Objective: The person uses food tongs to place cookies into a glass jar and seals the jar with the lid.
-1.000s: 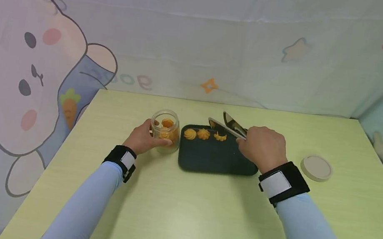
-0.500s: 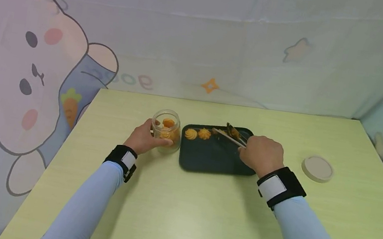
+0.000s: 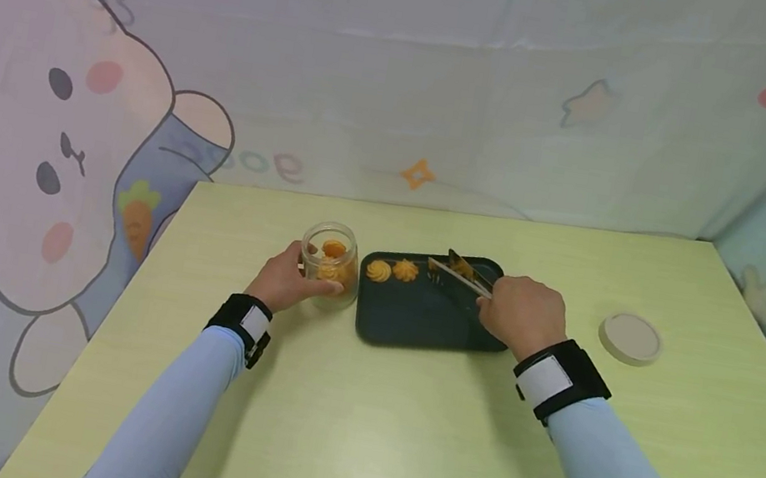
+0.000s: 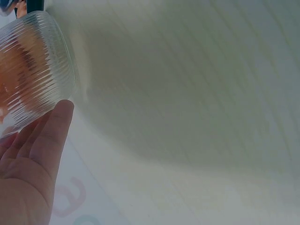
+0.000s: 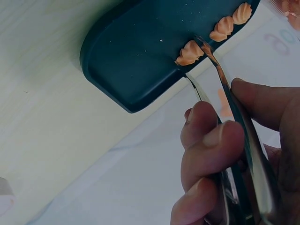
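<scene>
My left hand (image 3: 288,278) grips a ribbed clear glass jar (image 3: 342,293) that stands uncovered beside the tray, with several orange-yellow piped cookies inside. In my right hand (image 3: 526,314) are metal tongs (image 5: 251,140), pinched between thumb and fingers. Their tips reach down to the far side of a dark green tray (image 3: 430,319). One swirled cookie (image 5: 190,53) lies between the two tips in the right wrist view; the tongs partly cover it in the head view. Two more cookies, a round swirl (image 3: 378,270) and a star-shaped one (image 3: 406,270), lie in line to its left.
A round whitish lid (image 3: 631,338) lies on the light yellow-green table (image 3: 359,429), right of the right hand. Behind the table's far edge hangs a printed cloth backdrop (image 3: 378,86) with a cartoon animal. Small crumbs dot the tray.
The right hand has lowered the tongs from above the tray's far edge to around the rightmost cookie, and their arms have come closer together. The left hand and jar stay put.
</scene>
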Demonstrator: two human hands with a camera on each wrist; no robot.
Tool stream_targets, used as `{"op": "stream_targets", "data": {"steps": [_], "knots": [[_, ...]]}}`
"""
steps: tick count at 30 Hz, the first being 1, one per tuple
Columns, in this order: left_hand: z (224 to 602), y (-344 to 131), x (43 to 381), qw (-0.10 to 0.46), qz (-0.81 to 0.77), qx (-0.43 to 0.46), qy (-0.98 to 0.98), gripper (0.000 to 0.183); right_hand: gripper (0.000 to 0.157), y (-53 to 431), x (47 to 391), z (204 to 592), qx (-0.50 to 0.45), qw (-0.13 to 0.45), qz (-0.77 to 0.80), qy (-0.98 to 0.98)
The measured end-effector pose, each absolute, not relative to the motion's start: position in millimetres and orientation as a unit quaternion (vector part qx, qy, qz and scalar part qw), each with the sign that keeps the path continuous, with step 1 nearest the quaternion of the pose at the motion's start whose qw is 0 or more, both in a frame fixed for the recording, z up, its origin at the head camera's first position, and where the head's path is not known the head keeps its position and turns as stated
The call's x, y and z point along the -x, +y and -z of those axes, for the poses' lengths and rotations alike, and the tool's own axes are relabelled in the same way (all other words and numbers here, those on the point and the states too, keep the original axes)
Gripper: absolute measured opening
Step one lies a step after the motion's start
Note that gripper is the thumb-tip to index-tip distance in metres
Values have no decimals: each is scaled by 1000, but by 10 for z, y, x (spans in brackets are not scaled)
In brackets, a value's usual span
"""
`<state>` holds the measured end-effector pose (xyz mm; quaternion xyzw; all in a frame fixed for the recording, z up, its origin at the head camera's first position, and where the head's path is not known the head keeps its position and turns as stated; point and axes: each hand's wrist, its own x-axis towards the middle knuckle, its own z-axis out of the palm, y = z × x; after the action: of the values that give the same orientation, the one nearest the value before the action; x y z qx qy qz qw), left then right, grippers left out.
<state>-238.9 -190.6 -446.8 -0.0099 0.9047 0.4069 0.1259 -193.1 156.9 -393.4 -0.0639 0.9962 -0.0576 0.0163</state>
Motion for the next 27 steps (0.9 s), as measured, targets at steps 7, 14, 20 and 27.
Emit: {"op": "stream_targets", "data": {"steps": [7,14,20,27], "knots": [[4481,-1914,2405,126,-409,12,904,92,52,1592,1915,3838,69,-11,63,996],[4445,-1915,2377,124,-403,15,907,89,45,1423,1864,3461,95,-50,79,991],[4422,-1933,2365,124,-404,15,906,89,37,1085,1767,3146,136,-81,83,984],[4449,-1948,2386,131,-416,24,899,88,37,676,1713,3028,184,-70,66,978]]}}
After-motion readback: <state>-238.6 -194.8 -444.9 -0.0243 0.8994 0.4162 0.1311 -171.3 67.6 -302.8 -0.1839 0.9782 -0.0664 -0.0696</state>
